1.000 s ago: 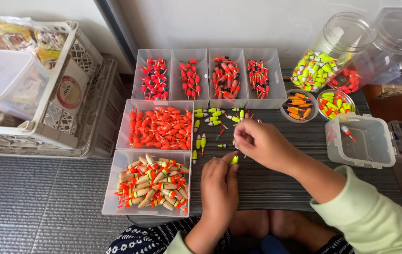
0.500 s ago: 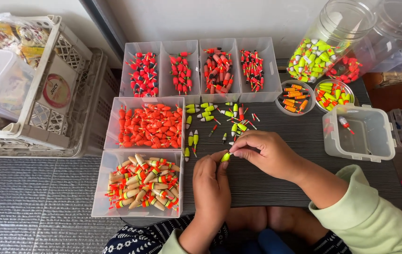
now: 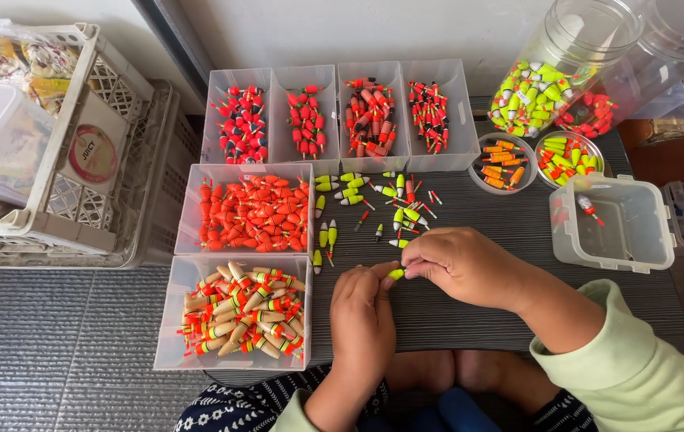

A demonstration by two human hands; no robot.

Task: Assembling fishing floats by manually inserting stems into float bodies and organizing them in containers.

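Both hands pinch one small yellow float over the dark table

The left hand and right hand meet at a yellow float, each with fingertips pressed together on one end of it; the float hangs just above the table, near the loose pile of floats. For a clean grip, keep the fingertips close to the float's ends so its middle stays in sight, and work low over the table so a slip drops it onto the mat rather than into the tray of orange floats or the tray of striped floats at the left. The clear box at the right sits well apart
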